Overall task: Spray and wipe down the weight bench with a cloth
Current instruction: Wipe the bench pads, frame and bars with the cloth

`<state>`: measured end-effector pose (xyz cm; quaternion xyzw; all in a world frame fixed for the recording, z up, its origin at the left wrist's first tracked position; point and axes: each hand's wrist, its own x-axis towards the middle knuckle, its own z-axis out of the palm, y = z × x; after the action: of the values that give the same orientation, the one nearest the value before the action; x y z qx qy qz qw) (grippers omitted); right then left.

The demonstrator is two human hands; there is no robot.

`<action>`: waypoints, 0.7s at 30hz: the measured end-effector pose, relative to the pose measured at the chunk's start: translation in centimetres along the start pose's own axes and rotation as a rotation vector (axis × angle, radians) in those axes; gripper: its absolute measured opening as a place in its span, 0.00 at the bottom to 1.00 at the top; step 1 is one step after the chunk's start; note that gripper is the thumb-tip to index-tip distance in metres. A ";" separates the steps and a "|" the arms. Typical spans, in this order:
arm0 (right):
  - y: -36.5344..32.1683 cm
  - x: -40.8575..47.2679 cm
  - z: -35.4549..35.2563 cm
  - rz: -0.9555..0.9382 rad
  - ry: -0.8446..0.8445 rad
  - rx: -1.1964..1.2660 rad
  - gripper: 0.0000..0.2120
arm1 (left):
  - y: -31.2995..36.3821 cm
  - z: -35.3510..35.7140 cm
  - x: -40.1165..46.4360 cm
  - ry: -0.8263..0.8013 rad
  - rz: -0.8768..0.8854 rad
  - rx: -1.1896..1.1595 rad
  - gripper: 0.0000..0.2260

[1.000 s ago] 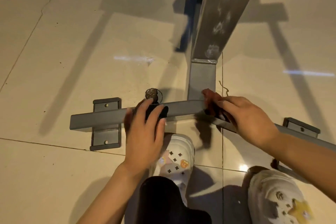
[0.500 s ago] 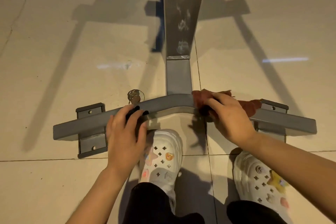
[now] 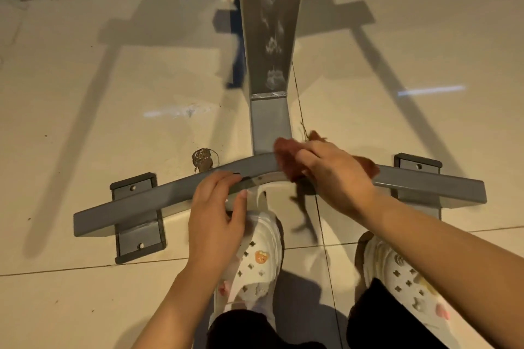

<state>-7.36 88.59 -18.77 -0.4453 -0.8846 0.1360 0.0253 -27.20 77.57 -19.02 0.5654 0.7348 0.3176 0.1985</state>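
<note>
- The tiled floor [image 3: 85, 93] fills most of the view, pale and glossy, with long shadows of the frame across it.
- The weight bench [image 3: 269, 22] shows only its grey metal frame: a wide beam running up out of view, smeared with whitish marks, joined to a narrower post that meets the cross bar.
- The cross bar [image 3: 141, 204] lies low over the floor, slightly bent at its middle, and sits on two flat foot plates, the left foot plate [image 3: 139, 241] and the right foot plate [image 3: 418, 163].
- Two white clogs are just behind the bar, the left clog [image 3: 255, 258] and the right clog [image 3: 402, 272] (both dotted with small charms), with dark trouser legs above them.
- The right hand [image 3: 337, 176] presses a reddish-brown cloth [image 3: 286, 159] onto the bar right of its middle, fingers curled over the fabric; cloth shows on both sides of the hand.
- The left hand [image 3: 215, 212] rests on the bar left of its middle, fingers bent over the top edge; it seems to grip the bar, though motion blur makes this uncertain.
- A small round brownish patch [image 3: 204, 158] lies on the floor just beyond the bar.
</note>
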 end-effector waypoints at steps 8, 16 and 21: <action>3.3 -3.5 -3.7 0.444 0.343 0.606 0.04 | 6.5 0.5 2.9 -0.068 -0.026 -0.334 0.11; -3.8 -0.4 -10.3 0.238 0.321 1.423 0.05 | 12.8 -1.7 6.6 -0.117 0.089 -0.608 0.17; -3.9 -0.5 -11.7 0.204 0.213 1.496 0.10 | 13.3 -2.5 7.1 -0.084 0.056 -0.750 0.13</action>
<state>-8.16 88.52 -6.49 -0.3997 -0.5041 0.6571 0.3930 -21.43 85.86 -7.53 0.4860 0.5428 0.5464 0.4130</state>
